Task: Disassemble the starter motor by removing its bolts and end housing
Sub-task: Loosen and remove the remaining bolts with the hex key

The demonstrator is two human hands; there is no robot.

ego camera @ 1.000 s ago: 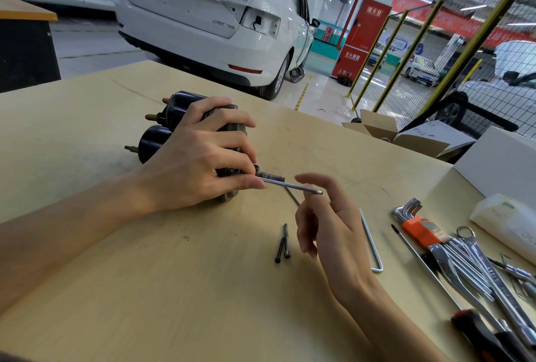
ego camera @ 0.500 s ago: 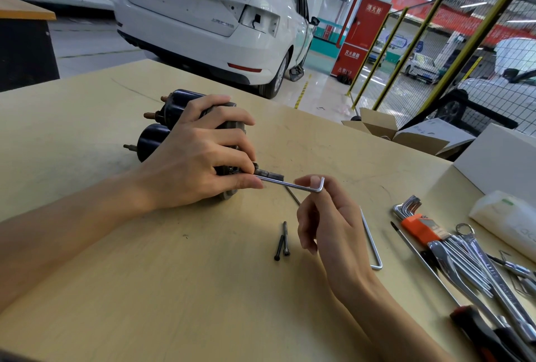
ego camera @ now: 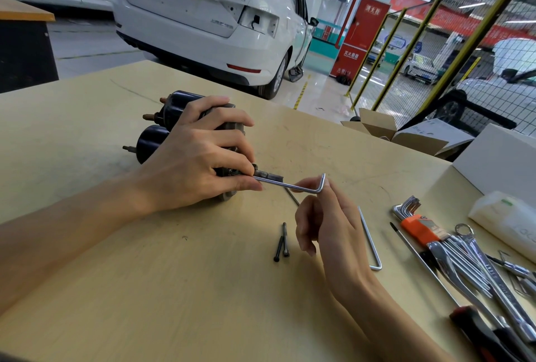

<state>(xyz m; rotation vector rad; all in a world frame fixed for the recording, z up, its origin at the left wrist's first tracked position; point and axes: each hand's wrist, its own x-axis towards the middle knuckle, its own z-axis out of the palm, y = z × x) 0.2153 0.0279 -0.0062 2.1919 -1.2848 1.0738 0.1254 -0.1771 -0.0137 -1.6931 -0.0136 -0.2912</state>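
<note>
With the starter motor (ego camera: 185, 129) left of frame centre clasped by the left hand (ego camera: 197, 164), the right hand (ego camera: 322, 216) now pinches the hex key (ego camera: 293, 186), its short arm swung upward, indicating a bolt being unscrewed.

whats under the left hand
The left hand grips the starter motor; its two black cylinder ends and terminal studs show. The hand covers the housing where the hex key enters.
</note>
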